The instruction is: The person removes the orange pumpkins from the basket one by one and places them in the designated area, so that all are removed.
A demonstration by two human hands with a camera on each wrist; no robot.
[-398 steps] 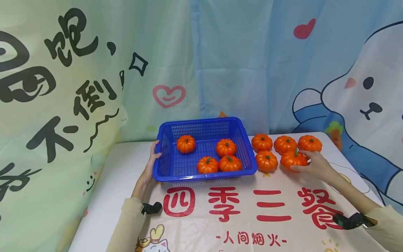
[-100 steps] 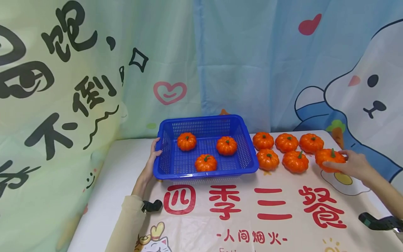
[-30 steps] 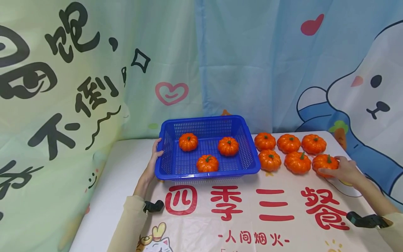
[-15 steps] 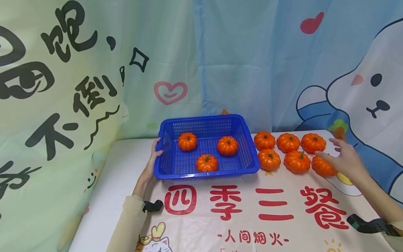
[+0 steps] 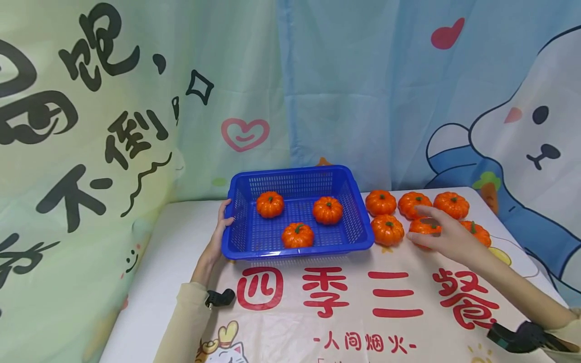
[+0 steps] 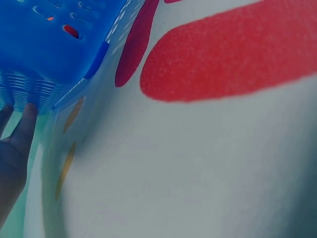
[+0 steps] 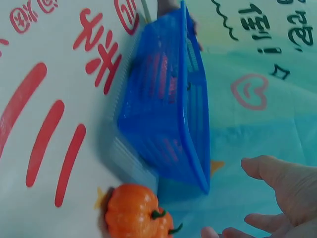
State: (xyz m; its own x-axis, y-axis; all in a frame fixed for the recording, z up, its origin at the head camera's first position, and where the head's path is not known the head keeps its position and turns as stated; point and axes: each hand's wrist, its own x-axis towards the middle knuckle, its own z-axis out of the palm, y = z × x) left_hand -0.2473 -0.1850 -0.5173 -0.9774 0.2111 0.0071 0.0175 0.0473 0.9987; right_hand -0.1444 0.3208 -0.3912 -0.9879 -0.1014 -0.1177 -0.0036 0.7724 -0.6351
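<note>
A blue plastic basket (image 5: 295, 254) stands at the back of the table with three small orange pumpkins inside, one of them a pumpkin (image 5: 328, 210) at the right. My left hand (image 5: 218, 234) grips the basket's left rim, thumb over the edge; in the left wrist view its fingers (image 6: 26, 126) touch the basket wall. To the basket's right, more pumpkins sit in two rows of three. My right hand (image 5: 447, 234) hovers over the front row, fingers spread and holding nothing, partly hiding the middle pumpkin (image 5: 422, 228) and the right-hand pumpkin (image 5: 477, 233).
A printed cloth (image 5: 349, 315) with red characters covers much of the white table (image 5: 150, 262). Printed curtains (image 5: 336, 101) hang close behind the basket and pumpkins. A wrist camera (image 5: 220, 298) sits on the left arm.
One pumpkin has left the basket since the oldest frame. My right hand set a pumpkin down at the front row's right end, released it, then moved left. The left hand stayed put.
</note>
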